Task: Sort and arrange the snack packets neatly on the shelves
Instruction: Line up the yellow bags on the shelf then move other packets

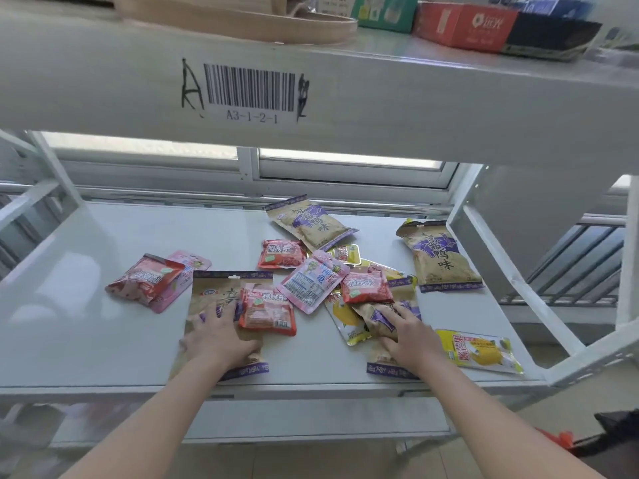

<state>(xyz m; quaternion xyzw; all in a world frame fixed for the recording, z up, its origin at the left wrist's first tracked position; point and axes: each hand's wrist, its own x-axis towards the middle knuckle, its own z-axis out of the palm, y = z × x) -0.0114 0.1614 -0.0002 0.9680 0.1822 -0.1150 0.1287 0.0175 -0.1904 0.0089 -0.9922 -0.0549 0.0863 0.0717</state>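
Both hands down on brown packets at the near edge of the shelf (pixel 103 340), sorting barely begun.

The left hand (pixel 218 337) lies flat, fingers spread, on the left brown packet (pixel 211 292), which has a red packet (pixel 268 314) overlapping its right side. The right hand (pixel 408 337) covers the right brown packet (pixel 378 318), thumb at its left edge; I cannot tell if that is a grip or just a press. Other packets lie mixed: two more brown ones far (pixel 311 221) and far right (pixel 441 255), a pink packet (pixel 313 281) in the middle, and a yellow packet (pixel 480 350) near right. This looks like gathering the brown kind first. Next, the red packet probably needs sliding off before the left brown one can be lifted and stacked with its match.
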